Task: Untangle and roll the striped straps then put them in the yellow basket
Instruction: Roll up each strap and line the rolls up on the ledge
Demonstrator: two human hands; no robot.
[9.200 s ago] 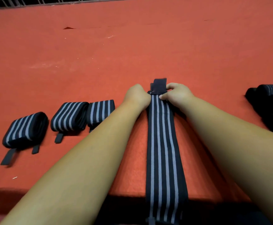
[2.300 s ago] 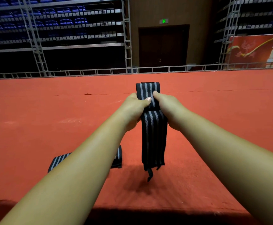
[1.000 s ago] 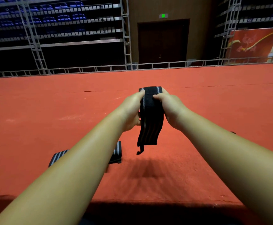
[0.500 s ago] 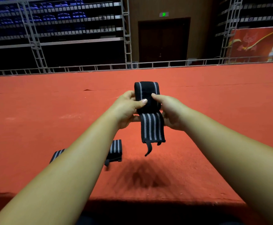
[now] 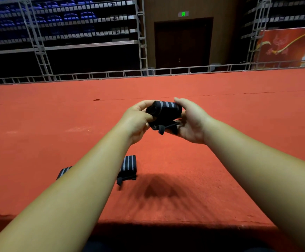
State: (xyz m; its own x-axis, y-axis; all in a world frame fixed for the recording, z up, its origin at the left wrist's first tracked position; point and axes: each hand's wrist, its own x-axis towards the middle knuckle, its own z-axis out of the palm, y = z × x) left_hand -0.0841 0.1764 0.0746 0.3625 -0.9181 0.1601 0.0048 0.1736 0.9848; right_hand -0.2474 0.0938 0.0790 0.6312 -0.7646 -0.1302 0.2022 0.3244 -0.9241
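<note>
The striped strap (image 5: 164, 110) was held in the air above the red carpeted platform (image 5: 220, 170), wound into a tight roll between both hands. The left hand (image 5: 137, 120) gripped the roll's left end with its fingers curled round it, and the right hand (image 5: 191, 122) cupped the other end, thumb over the top and fingers clamped underneath. A short dark tail (image 5: 161, 129) hung loose below the roll, so the rolling step looked nearly finished, with only that end left to fasten or tuck. Below, two rolled straps lay on the platform: one (image 5: 128, 165) just right of the left forearm, another (image 5: 63, 171) partly hidden behind it. The yellow basket was not in view. The next move probably called for securing the loose tail without letting the roll slacken, then finding the basket and carrying the roll there, ideally in one firm grip so the coil would not spring open.
</note>
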